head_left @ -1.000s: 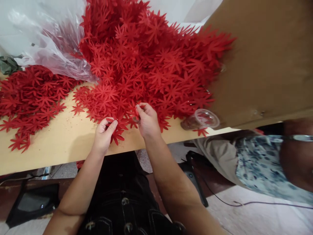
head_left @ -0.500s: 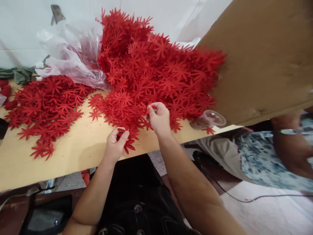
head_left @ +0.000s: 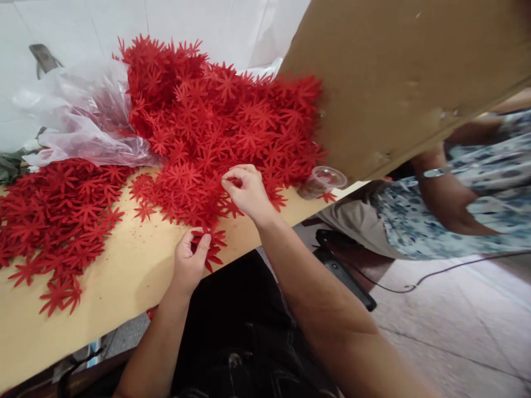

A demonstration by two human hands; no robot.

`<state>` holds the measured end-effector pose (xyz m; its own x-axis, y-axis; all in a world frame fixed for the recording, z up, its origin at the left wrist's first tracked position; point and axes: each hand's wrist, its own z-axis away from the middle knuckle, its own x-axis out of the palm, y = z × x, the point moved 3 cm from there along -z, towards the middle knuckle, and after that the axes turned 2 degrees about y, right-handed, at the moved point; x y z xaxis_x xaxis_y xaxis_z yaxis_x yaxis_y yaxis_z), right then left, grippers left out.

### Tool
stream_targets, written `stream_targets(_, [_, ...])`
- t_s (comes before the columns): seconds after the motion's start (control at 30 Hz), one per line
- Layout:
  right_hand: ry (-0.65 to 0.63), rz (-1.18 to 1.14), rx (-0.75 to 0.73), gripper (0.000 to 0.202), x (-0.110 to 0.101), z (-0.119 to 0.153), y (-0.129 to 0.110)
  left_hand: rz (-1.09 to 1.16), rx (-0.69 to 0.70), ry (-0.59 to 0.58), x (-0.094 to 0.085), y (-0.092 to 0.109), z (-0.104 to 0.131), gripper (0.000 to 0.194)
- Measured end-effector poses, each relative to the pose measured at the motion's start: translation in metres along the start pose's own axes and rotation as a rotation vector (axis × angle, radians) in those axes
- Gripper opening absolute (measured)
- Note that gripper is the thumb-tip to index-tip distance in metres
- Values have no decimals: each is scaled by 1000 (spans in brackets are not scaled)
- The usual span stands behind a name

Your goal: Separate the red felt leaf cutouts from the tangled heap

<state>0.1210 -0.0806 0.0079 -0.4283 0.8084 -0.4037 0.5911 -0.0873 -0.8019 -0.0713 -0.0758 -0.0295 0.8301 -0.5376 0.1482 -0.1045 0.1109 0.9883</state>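
Observation:
My left hand (head_left: pixel 191 260) is closed at the table's front edge, thumb against curled fingers. It pinches a red star-shaped flower piece (head_left: pixel 213 255), whose narrow petals stick out to the right of the thumb. Higher and to the right, my right hand (head_left: pixel 248 192) has its thumb and fingertips pressed together over the near edge of a big heap of red flower pieces (head_left: pixel 232 116). Whether a small thing sits between those fingertips is too fine to make out.
A second heap of red flower pieces (head_left: pixel 62 204) spreads across the table (head_left: pixel 124 265) at left. Behind it lies a clear plastic bag (head_left: pixel 91 121). A clear plastic cup (head_left: pixel 321 182) stands by a large cardboard sheet (head_left: pixel 394 83). Another person's arm (head_left: pixel 443 193) shows at right.
The view has swung to the right, so the table's things sit further left. My right hand has come slightly nearer the left; the left hand keeps its pinch.

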Motion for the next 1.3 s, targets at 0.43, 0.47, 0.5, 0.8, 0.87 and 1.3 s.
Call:
stream_targets(0.43, [-348, -555, 212, 14, -10, 11, 17, 208, -35, 186, 55, 2, -60, 9])
stream_targets(0.47, [-336, -533, 201, 13, -14, 8, 22, 223, -29, 206, 57, 0, -60, 8])
stream_targets(0.5, [-335, -519, 199, 12, -18, 6, 27, 239, -23, 219, 59, -1, -60, 8])
stream_targets(0.8, [-71, -508, 386, 13, -36, -21, 80, 220, -18, 292, 66, -3, -70, 23])
stream_targets(0.87, [-70, -457, 291, 28, -39, -21, 75, 178, -28, 240, 72, -1, -73, 33])
stream_targets(1.3, [-476, -737, 404, 37, -35, 27, 44, -192, 181, 166, 93, 2, -64, 51])
